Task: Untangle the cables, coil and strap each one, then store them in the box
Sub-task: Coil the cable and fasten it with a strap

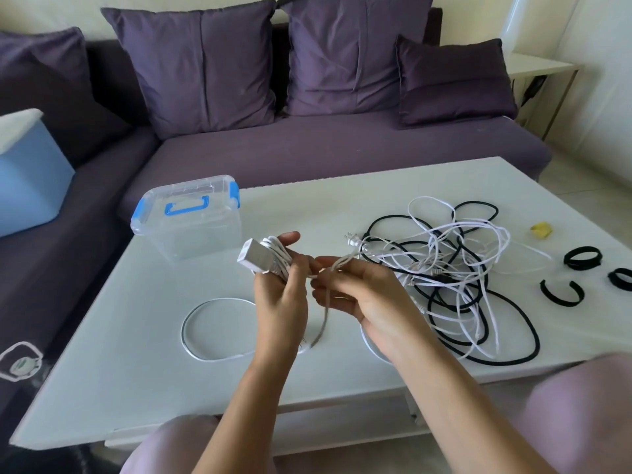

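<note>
At frame centre, the left hand (282,295) had its fingers (289,238) curled round a coiled white cable (277,252); the right hand (359,295) pinched a strand from the tangle (444,265).

Blocked over the right half of the table (102,364) by the tangle of cables (444,278), with black straps (581,257) and a yellow scrap (542,230) beyond. Blocked at far left by the lidded box (191,224), mid-table by the left grip (280,292) and right grip (359,292) holding a white cable (278,256). Open at near left save a flat white loop (186,333), and between box and tangle.
</note>
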A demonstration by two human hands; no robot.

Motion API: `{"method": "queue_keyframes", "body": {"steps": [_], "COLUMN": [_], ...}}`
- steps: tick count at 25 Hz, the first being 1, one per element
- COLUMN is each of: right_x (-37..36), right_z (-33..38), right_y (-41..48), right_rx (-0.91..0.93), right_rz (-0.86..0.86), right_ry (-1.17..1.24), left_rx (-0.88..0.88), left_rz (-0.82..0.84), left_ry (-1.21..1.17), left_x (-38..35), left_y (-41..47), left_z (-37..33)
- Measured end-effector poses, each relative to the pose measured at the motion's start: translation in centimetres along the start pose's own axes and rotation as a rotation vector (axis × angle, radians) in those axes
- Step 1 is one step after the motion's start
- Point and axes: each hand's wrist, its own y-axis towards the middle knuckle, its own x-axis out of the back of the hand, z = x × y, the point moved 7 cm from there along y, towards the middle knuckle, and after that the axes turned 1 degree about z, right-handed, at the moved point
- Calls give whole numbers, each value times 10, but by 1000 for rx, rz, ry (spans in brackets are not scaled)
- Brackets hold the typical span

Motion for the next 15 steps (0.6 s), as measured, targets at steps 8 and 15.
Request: {"method": "queue_keyframes", "body": {"steps": [8,15], "right_x": [23,181], "right_z": [40,81], "right_y": [-17,-10], "right_rx": [139,233], "right_rz": [371,-434], "right_ry": [-153,-357], "left_rx": [254,326], "left_rz": [-544,-319], "left_ry": [-273,-1156], "left_x": [85,131], "left_y": [29,45], "left_z": [43,54]}}
